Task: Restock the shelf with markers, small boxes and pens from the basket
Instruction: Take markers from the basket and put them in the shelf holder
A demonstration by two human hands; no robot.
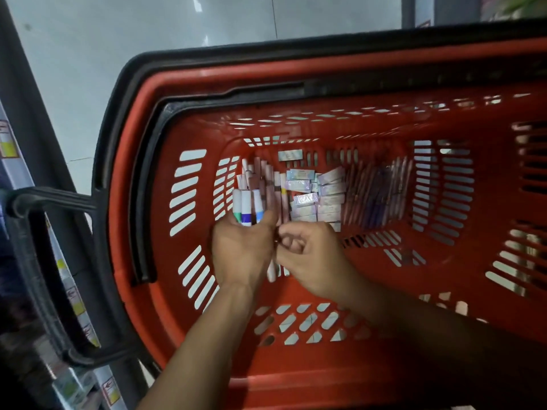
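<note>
Left hand (241, 250): grasps three markers (247, 207), collecting a bunch for one trip.
Right hand (307, 255): pinches another marker (271, 272) from basket (189, 291).

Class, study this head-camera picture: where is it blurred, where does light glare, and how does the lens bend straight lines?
Head view: the right hand is smeared by motion blur; the pens lie dim and soft in the basket; glare streaks the pale floor at the top; the wide lens bows the basket's rim; the markers in the left hand read fairly sharp.
</note>
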